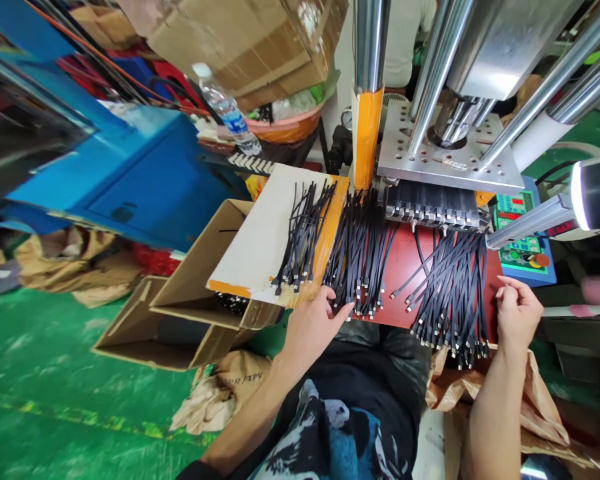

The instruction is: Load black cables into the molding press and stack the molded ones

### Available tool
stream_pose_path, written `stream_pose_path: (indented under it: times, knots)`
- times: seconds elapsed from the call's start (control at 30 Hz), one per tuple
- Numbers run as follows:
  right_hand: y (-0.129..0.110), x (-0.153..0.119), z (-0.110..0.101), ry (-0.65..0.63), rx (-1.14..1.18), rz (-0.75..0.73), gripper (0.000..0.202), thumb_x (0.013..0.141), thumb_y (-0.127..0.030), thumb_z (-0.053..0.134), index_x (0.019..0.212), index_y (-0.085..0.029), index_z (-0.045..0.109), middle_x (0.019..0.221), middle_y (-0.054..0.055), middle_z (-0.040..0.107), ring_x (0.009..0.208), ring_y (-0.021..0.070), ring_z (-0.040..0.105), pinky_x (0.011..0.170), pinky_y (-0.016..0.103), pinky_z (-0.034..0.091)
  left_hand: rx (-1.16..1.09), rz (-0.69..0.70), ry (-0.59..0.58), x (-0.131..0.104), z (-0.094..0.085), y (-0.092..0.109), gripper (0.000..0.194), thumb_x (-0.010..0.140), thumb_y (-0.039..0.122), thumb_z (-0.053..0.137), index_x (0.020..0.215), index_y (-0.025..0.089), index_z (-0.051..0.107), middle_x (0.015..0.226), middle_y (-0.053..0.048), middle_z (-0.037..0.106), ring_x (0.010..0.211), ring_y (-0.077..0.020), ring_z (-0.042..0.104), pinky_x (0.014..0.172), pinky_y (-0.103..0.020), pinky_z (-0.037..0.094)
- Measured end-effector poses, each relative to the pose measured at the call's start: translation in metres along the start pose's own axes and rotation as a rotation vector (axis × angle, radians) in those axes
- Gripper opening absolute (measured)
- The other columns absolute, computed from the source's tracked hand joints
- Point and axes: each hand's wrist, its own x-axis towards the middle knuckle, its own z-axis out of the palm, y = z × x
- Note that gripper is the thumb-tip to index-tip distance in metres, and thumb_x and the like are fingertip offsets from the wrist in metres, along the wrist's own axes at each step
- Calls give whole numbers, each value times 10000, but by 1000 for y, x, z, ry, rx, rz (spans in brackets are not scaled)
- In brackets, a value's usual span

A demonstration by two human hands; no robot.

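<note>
My left hand point(316, 321) is at the front edge of the red work surface point(395, 293), by the connector ends of a bunch of black cables point(363, 253). Its thumb and forefinger are apart, with cable ends close to them; no cable is clearly gripped. More short black cables point(305, 240) lie on a white board with orange tape point(255, 240) at the left. On the right, my right hand point(519, 310) is closed beside another pile of black cables point(453, 287), with nothing visible in it. Cable ends hang over the front edge.
A press with a metal plate point(445, 157) stands behind, above a clamp fixture point(433, 207) holding a row of parts. Its control panel point(523, 233) and a lamp point(597, 193) are at right. Cardboard boxes point(180, 340) and a blue machine point(130, 180) are at left.
</note>
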Motion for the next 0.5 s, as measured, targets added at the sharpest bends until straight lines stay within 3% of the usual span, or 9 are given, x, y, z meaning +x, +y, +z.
stream_pose_path:
  times: [0.23, 0.5]
  knots:
    - [-8, 0, 0, -19, 63, 35, 338, 890, -290, 548, 1077, -169, 802, 766, -4, 644, 635, 129, 539, 620, 257, 404, 96, 45, 11, 1, 3, 5, 390, 994, 483, 667, 1215, 177, 569, 804, -46, 697, 748, -263, 687, 670, -325, 383]
    - [-4, -1, 2, -22, 37, 18, 353, 921, -322, 531, 1099, -168, 794, 767, -3, 641, 594, 122, 503, 591, 251, 389, 91, 109, 23, 8, 1, 2, 186, 1036, 353, 526, 1104, 202, 612, 702, -18, 685, 699, -247, 686, 661, -335, 371]
